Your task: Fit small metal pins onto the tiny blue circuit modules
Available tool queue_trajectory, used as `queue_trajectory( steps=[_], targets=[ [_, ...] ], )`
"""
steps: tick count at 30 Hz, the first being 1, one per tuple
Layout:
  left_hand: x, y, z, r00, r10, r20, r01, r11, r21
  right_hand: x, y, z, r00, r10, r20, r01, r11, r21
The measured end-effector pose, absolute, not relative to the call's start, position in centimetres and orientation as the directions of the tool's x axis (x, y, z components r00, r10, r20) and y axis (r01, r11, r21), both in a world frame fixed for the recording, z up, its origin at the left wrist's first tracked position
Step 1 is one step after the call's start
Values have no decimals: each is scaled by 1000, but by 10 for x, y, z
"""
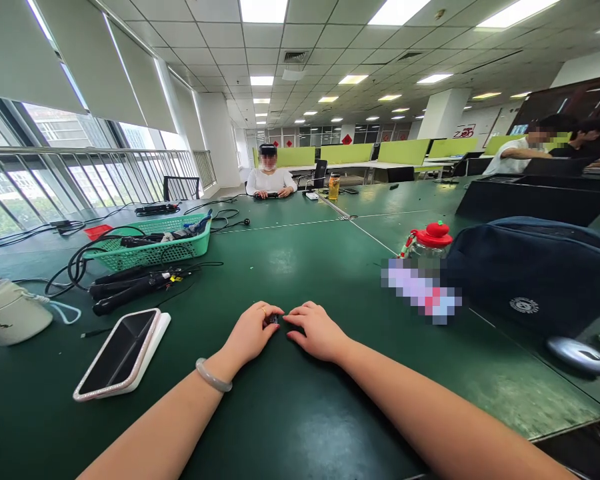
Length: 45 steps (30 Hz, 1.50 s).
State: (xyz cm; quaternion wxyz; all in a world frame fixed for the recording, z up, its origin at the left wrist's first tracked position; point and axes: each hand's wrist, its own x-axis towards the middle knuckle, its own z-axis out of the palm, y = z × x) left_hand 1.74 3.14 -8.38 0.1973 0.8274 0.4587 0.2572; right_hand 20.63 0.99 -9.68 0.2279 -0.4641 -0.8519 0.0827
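Note:
Between the thumb and fingers of my left hand [251,331] is a small dark object [274,319], partly covered, whose kind I cannot make out. A ring and a pale bangle [213,377] are on that hand and wrist. My right hand [317,331] lies just to the right with thumb and fingers apart, its fingertips close to the small object. Whether they touch it I cannot tell. Both hands rest low over the green tabletop [290,393].
To the left are a phone [120,353] on a white object, a green basket [180,247] with cables, a folded black umbrella-like item [135,287] and a cream pouch [13,313]. A red-lidded bottle [430,243], navy bag [530,267] and mouse [579,357] stand right. A person [271,180] sits opposite.

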Motion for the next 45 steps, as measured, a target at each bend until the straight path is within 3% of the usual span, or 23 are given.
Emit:
queue_trajectory(
  steps=[21,38,45],
  targets=[
    [18,33,-86,456,849,269,645,-523,557,201,9,-93,-527,788,318,725,613,-315],
    [19,30,-80,409,878,250,657,-473,587,203,8,-88,-347,879,326,736,471,-485],
    [21,27,-75,393,900,190,669,-422,612,206,9,-87,-346,854,388,722,506,-471]
  ],
)
